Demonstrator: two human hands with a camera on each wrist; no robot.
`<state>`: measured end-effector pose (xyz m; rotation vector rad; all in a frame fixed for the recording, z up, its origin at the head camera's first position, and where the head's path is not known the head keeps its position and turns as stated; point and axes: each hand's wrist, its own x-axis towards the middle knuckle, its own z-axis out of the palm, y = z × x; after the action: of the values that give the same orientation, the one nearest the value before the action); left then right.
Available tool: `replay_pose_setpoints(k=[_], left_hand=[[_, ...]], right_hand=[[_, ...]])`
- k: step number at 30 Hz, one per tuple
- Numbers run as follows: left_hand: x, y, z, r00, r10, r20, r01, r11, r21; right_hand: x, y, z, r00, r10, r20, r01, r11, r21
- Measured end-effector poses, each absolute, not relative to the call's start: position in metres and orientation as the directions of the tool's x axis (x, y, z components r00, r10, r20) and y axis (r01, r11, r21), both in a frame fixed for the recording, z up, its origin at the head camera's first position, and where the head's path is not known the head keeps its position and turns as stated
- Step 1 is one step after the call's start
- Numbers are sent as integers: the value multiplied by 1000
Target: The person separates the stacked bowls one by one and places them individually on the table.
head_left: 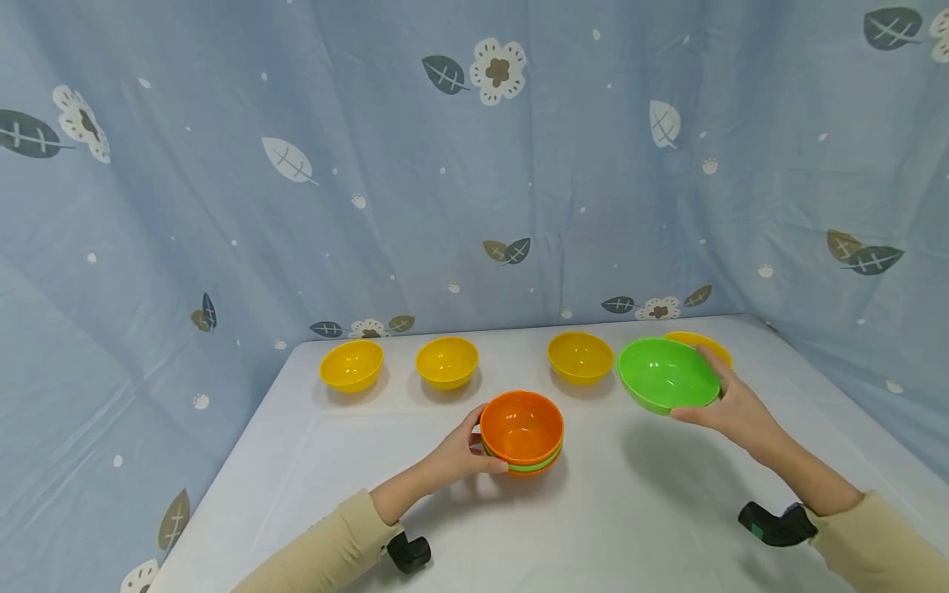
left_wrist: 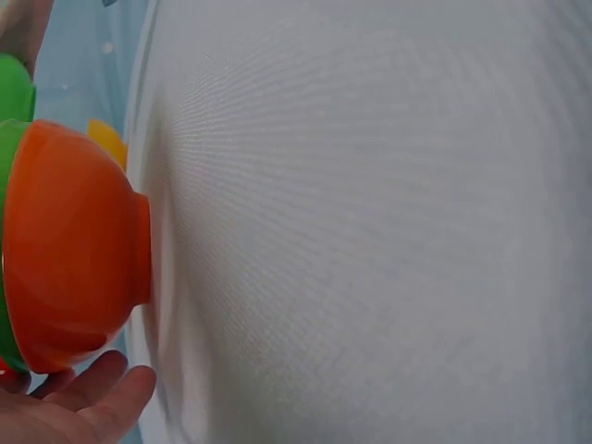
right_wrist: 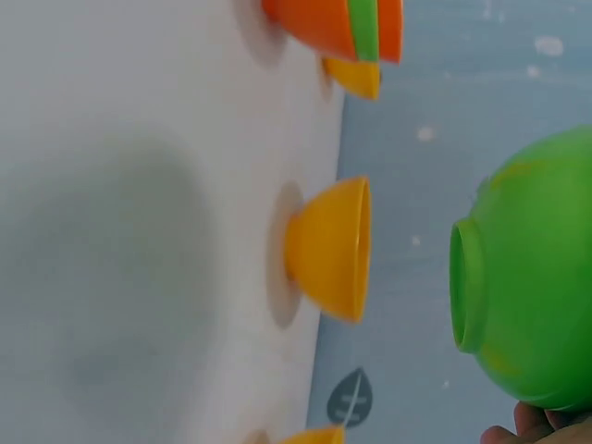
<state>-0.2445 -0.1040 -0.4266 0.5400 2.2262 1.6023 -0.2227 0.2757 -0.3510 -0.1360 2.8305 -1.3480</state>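
Two hands have hold of bowls: the right hand (head_left: 734,412) has its fingers clamped on the side of a green bowl (head_left: 666,377), thumb nearest the person, and the left hand (head_left: 454,455) has its fingers curled round a bowl stack (head_left: 522,428). The green bowl is held up over the right part of the counter (head_left: 593,519), partly covering a yellow bowl (head_left: 713,342). Only the head view shows the inside of the stack's orange top bowl; the left wrist view bares the lowest orange bowl's side and foot, down at the counter. The right wrist view shows the green bowl's foot ring, clear of the surface. Both green bowl and stack face mouth up; being round, the bowl has no long axis. Three other yellow bowls (head_left: 445,364) stand upright along the white counter's far side, before a blue curtain (head_left: 415,206) printed with leaves and flowers.
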Motion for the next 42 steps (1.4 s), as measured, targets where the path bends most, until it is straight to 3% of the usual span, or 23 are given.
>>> replay_pose_setpoints(k=[9, 28, 42], left_hand=[[-245, -105, -426, -863, 502, -59, 100, 284, 954], [-244, -104, -423, -862, 500, -83, 83, 300, 950], [-243, -104, -419, -860, 502, -96, 74, 307, 949]], right_hand=[[-214, 304, -363, -997, -61, 50, -78, 669, -739], [-209, 357, -396, -997, -30, -73, 29, 717, -697], [-208, 371, -411, -994, -13, -111, 64, 749, -659]])
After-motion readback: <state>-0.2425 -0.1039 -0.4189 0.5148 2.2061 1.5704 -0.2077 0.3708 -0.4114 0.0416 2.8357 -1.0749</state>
